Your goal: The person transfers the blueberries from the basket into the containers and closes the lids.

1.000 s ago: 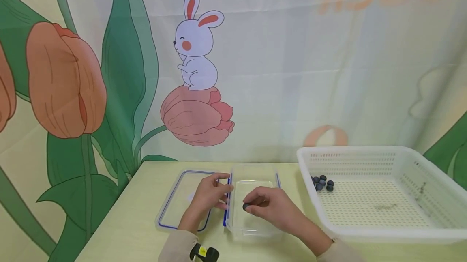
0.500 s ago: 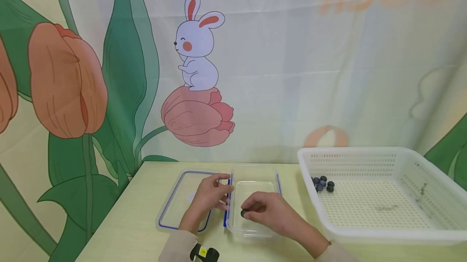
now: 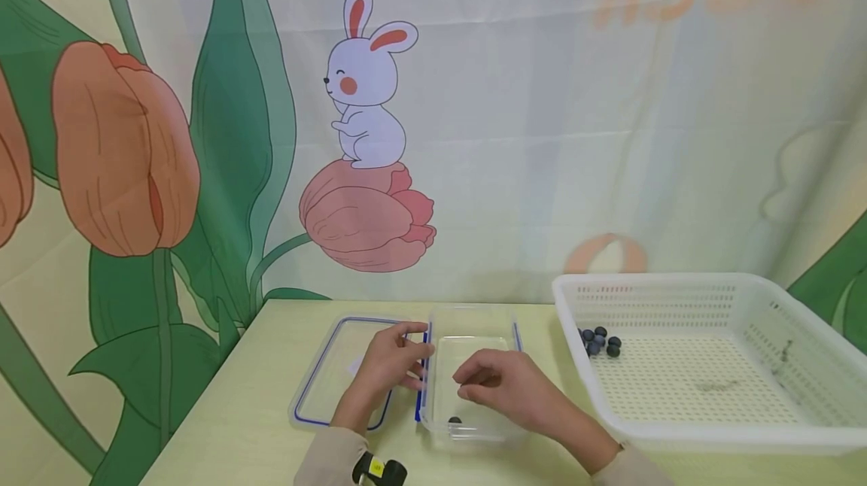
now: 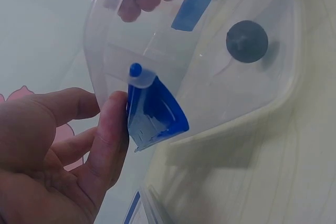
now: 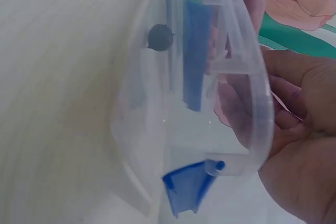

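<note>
A clear plastic box (image 3: 467, 437) with blue latches stands on the table between my hands. One blueberry (image 3: 455, 421) lies inside at its near end; the left wrist view shows this blueberry (image 4: 247, 41) as a dark round shape through the wall. My left hand (image 3: 394, 356) touches the box's left side, its fingertips right at the rim and against the blue latch (image 4: 157, 114). Over the box is my right hand (image 3: 504, 387), fingers loosely bent and a gap between thumb and forefinger, with nothing in it. Its palm (image 5: 304, 145) shows beside the box in the right wrist view.
A clear lid (image 3: 318, 388) with a blue seal lies left of the box, partly under my left forearm. To the right stands a white perforated basket (image 3: 704, 433), with several blueberries (image 3: 599, 341) in its left corner. A printed curtain (image 3: 515, 170) hangs behind the table.
The right hand has let go of the blueberry, which dropped to the box's near end. That hand has risen slightly after dipping toward me. The left hand stays in place.
</note>
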A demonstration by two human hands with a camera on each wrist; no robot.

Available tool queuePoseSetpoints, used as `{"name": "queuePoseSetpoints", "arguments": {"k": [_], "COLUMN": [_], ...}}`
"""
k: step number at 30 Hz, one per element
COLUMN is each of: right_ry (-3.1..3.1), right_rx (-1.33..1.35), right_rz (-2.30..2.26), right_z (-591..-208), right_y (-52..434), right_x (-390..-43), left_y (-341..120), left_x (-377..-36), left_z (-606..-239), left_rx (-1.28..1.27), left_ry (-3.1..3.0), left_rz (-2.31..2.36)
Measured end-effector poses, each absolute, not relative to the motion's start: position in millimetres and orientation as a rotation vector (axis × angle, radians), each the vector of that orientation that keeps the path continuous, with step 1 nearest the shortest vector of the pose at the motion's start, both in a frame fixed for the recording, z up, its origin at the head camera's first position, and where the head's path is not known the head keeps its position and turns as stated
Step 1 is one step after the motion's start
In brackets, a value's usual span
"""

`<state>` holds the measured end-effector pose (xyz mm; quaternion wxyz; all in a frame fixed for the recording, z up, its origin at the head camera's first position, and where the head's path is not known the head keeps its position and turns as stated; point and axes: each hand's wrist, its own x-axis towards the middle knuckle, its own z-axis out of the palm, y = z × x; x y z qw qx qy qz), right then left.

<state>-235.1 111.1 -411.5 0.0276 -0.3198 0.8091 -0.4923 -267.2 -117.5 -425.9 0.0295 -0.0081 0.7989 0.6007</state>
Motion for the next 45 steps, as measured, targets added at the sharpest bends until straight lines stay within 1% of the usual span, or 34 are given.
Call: {"name": "queuePoseSetpoints", "arguments": {"k": [5, 12, 15, 26, 34, 40, 45], "right_ry": [2.529, 2.577, 2.597, 2.761, 2.783, 2.85, 2.913], "right_rx": [-0.965, -1.075, -1.084, -1.056, -0.905, -0.968, -0.999], "right_rz": [-1.548, -1.567, -1.568, -1.562, -1.676, -1.601, -1.451], "right_z": [-402, -387, -378, -351, -332, -316, -302], "right_y": [117, 121, 125, 149, 170, 182, 193], "right_x": [-233, -229, -226, -223, -219, -219, -222], "left_y": [-117, -117, -117, -117, -117, -116, -117], "left_x": [-267, -268, -268, -269, -269, -271, -271], "left_z": [-427, -428, -428, -428, -429, -429, -430], "left_rx": [-0.024, -0.031, -0.035, -0.013, -0.031, -0.039, -0.049], "left_ry": [2.463, 2.476, 2.486, 2.466, 2.457, 2.461, 2.468], "left_rz": [1.856, 1.853, 1.849, 1.858, 1.867, 1.867, 1.868]}}
